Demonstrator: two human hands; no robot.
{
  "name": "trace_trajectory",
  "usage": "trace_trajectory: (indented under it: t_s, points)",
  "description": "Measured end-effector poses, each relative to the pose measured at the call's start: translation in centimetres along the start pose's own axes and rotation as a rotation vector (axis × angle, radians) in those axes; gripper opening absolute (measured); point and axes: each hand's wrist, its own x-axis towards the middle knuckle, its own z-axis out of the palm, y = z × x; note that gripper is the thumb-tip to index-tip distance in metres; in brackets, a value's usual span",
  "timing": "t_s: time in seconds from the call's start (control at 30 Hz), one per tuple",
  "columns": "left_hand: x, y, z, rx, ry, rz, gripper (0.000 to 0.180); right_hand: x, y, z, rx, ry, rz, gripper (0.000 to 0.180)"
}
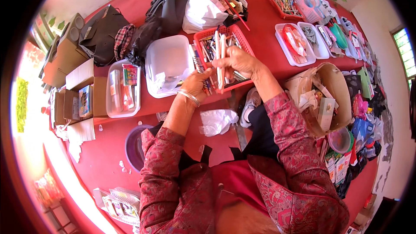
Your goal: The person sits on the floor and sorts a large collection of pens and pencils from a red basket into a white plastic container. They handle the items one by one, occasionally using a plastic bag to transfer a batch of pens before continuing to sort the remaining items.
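Over a red plastic basket [202,35] full of pens and pencils, both my hands meet around a few long white pens [220,56]. My right hand [240,62] is closed, its fingers and thumb pinching the pens near the middle. My left hand [196,83], with a bangle at the wrist, is closed around their lower part; some of its fingertips are hidden behind them. The pens stand roughly upright, tips pointing away from me. Several loose pens lie in the basket below, partly covered by my hands.
A clear tray [167,56] with plastic scraps stands left of the basket, beside a tub of packets [123,104] and open cardboard boxes [93,91]. Black bags [169,6] and a white bag [201,8] sit behind. At right are trays [295,45] and a torn carton [299,86].
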Motion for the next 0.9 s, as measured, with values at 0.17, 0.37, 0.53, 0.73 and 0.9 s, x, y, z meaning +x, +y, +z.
trace_trajectory:
  t_s: [0.17, 0.37, 0.53, 0.73, 0.9]
  points:
    - [-0.8, -0.5, 1.6, -0.063, -0.081, -0.030, 0.024, -0.1, 0.4, 0.4, -0.230, 0.046, -0.017, 0.019]
    - [-1.5, 0.0, 1.6, 0.204, 0.008, 0.041, 0.023, 0.0, -0.4, 1.0, -0.415, 0.074, 0.014, 0.023]
    - [-2.0, 0.2, 2.5, 0.470, 0.007, 0.099, 0.015, 0.1, 0.1, 1.0, -0.628, 0.143, -0.006, 0.031]
    - [-2.0, 0.8, 3.2, 0.510, 0.027, 0.067, 0.015, 0.1, 0.1, 0.9, -0.662, 0.181, -0.053, 0.034]
    - [-2.2, 1.2, 2.4, -0.001, -0.065, 0.052, 0.028, -0.5, -1.2, -0.1, -0.313, 0.261, -0.005, 0.032]
